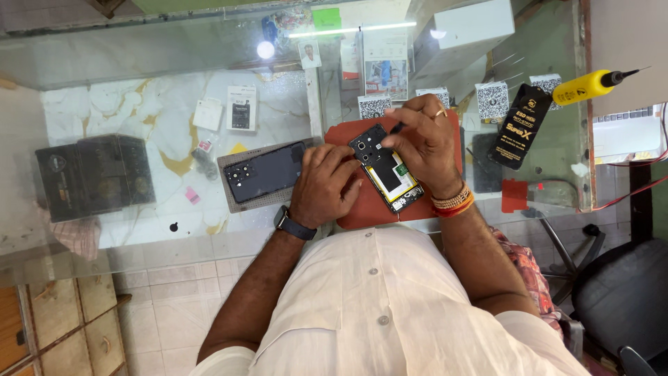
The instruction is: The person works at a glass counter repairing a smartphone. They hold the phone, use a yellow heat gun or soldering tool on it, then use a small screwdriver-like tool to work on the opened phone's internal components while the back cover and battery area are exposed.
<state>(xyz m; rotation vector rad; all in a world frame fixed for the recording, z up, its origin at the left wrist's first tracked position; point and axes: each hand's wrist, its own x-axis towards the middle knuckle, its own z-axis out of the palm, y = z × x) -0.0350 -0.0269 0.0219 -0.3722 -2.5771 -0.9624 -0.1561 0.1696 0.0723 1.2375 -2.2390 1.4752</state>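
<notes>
**Opened phone on the red mat, both hands on it**

Opened phone (387,169) lies tilted on the red work mat (362,209), camera end pointing up-left, its yellow-edged lower end toward me. Back is off; the black camera block and a green board patch are exposed.

My left hand (325,182) rests on the mat at the phone's left edge, fingers curled, fingertips pressed against the upper-left side of the frame. It steadies the phone and grips nothing else. Dark watch (293,224) on that wrist.

My right hand (426,143) sits over the phone's upper-right part, fingers pinched shut on a thin black tool (397,127); the tip shows just past my fingertips, above the camera block. Whether the tip touches the phone I cannot tell. Ring on one finger, orange and white bangles (452,202) at the wrist.

Just left of the mat, a dark back cover (268,171) lies on a grey tray (229,198). Further right: a black packet (519,127) and a yellow bottle with a needle tip (590,85), well apart from the hands. All of it on a glass counter (139,49).
</notes>
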